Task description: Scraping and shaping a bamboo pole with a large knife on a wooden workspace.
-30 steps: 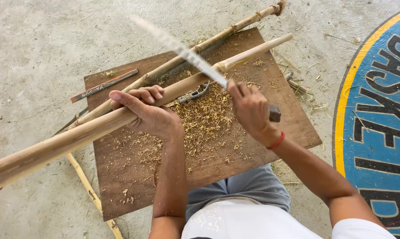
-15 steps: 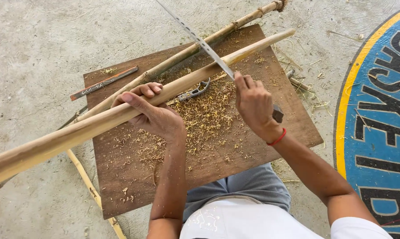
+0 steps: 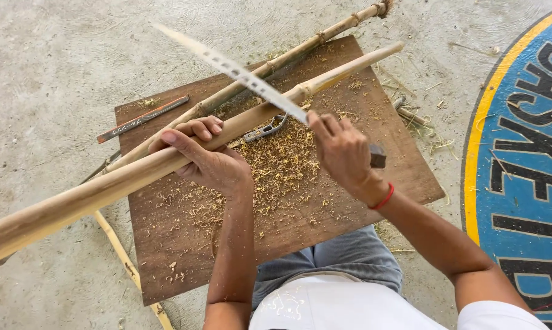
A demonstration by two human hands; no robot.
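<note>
My left hand [image 3: 205, 157] grips a thick, smooth bamboo pole [image 3: 92, 194] that runs from the lower left to the upper right over a brown wooden board [image 3: 184, 256]. My right hand [image 3: 343, 153] is closed on the dark handle of a long knife [image 3: 239, 73], whose blade points up and left, blurred, above the pole. The blade's base is near a node on the pole. Pale shavings [image 3: 276, 165] lie heaped on the board under the hands.
A thinner, knotted bamboo stick [image 3: 300, 52] lies behind the thick pole. A small metal tool [image 3: 265, 129] rests on the board, and a flat dark blade [image 3: 142, 118] lies at its far left edge. A blue and yellow painted floor marking [image 3: 526, 153] is at right.
The knife blade has swung from lying across the pole to standing higher and further left. My left hand has kept its grip on the pole.
</note>
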